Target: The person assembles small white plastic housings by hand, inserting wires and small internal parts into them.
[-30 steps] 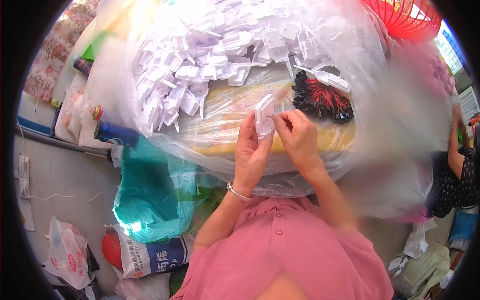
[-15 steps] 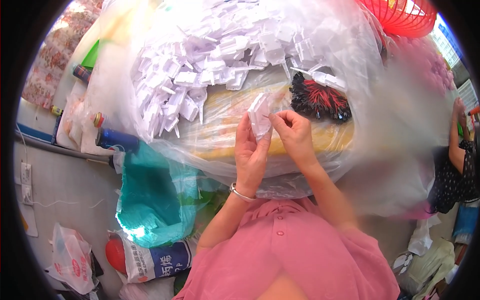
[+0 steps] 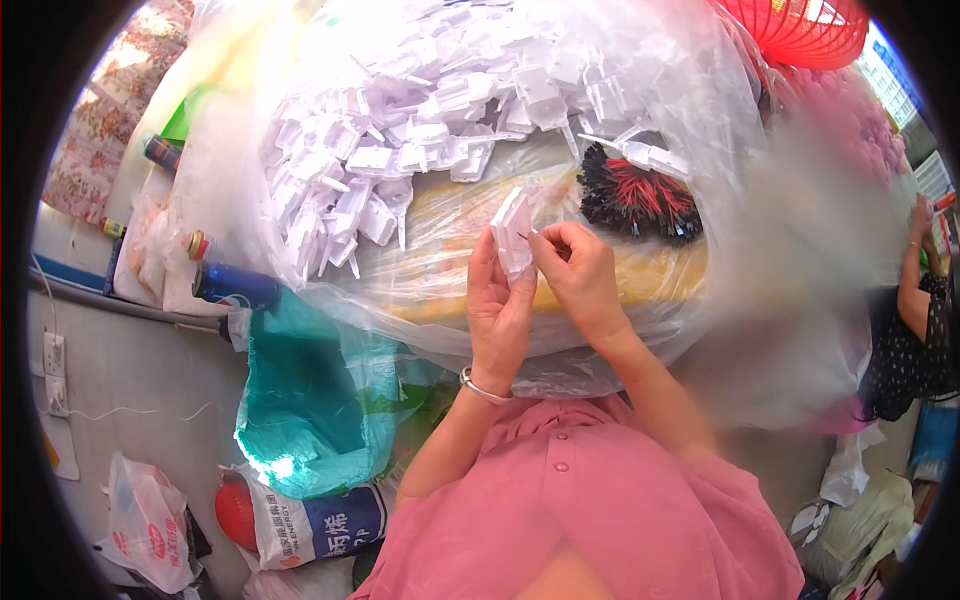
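My left hand [image 3: 499, 318] holds a small white plastic housing [image 3: 511, 232] upright between thumb and fingers, over the plastic-covered surface. Beside it, my right hand [image 3: 575, 272] is closed in a pinch. A thin dark piece [image 3: 525, 236] shows at its fingertips, against the housing's face; its kind is too small to make out. A bundle of short black and red wire-like strands [image 3: 640, 200] lies to the right, with a white part resting across its top edge. Beyond my hands spreads a large heap of similar white plastic parts [image 3: 440, 110], many with a narrow stem.
Clear plastic sheeting [image 3: 420, 285] covers the yellowish work surface. An open teal bag [image 3: 315, 400] hangs at the left edge, near a blue can [image 3: 235, 285]. A red basket [image 3: 805, 35] stands far right. Another person's arm [image 3: 912, 290] shows at the right rim.
My right fingertips have shifted slightly left, closer to the housing's face. The housing has moved a little left with my left hand. The heap and strands stay put.
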